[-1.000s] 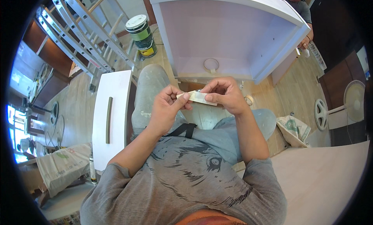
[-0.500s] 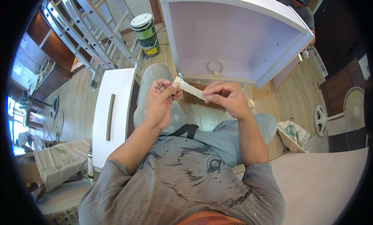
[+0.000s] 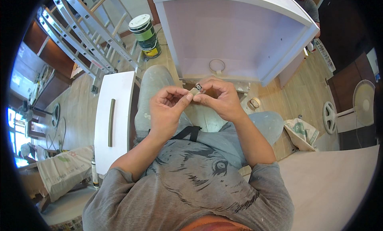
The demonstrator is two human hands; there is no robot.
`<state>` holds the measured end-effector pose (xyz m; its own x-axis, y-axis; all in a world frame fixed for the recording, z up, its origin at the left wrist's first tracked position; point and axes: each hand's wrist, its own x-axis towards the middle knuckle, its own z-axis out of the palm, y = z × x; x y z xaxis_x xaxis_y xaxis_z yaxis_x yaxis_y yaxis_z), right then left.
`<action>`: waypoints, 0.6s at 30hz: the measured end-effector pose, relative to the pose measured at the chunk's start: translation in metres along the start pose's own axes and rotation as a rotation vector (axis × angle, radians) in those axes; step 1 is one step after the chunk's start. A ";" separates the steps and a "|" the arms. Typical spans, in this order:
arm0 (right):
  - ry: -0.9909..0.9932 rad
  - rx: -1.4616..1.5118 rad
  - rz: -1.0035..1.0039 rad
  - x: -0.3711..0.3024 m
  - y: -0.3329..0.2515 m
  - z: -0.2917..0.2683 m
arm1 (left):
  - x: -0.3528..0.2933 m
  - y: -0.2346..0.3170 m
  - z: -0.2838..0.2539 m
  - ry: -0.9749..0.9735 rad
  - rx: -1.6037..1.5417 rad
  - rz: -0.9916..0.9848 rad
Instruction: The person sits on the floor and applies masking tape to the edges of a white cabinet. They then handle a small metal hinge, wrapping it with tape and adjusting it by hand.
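Over my lap, both hands meet at a small metal fitting [image 3: 198,87] wrapped in pale masking tape [image 3: 194,91]. My left hand [image 3: 168,107] pinches the taped part between thumb and fingers. My right hand [image 3: 221,100] is closed on it from the other side, thumb and forefinger at the metal end. The fitting's exact kind is too small and covered to tell. A roll of masking tape [image 3: 254,103] lies beyond my right knee. To my left stands a white drawer [image 3: 119,87] with a dark bar handle [image 3: 111,122] on its front.
A white cabinet [image 3: 235,35] stands ahead, with a thin ring [image 3: 217,65] inside it. Farther left are a green bucket [image 3: 145,35] and aluminium ladders [image 3: 87,31]. A sack [image 3: 301,134] and a fan [image 3: 364,103] are at right; a person [image 3: 307,7] is behind the cabinet.
The tape strip that stretched between my hands is now wound in close around the fitting. My right hand has moved left to meet my left hand.
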<state>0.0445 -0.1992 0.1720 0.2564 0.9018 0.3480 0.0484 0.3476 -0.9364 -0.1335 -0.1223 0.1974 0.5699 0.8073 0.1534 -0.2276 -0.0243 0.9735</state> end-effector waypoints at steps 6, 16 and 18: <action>-0.034 0.073 0.076 -0.002 -0.010 -0.003 | 0.002 -0.006 -0.003 -0.023 -0.391 -0.244; -0.070 0.331 0.086 -0.003 -0.012 -0.007 | 0.005 -0.016 -0.005 -0.223 -0.671 -0.453; -0.062 0.318 0.115 -0.004 -0.011 -0.011 | 0.007 -0.018 -0.006 -0.242 -0.440 -0.311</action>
<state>0.0541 -0.2092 0.1800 0.1828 0.9501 0.2527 -0.2835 0.2971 -0.9118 -0.1304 -0.1125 0.1795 0.8143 0.5788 -0.0432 -0.2978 0.4805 0.8249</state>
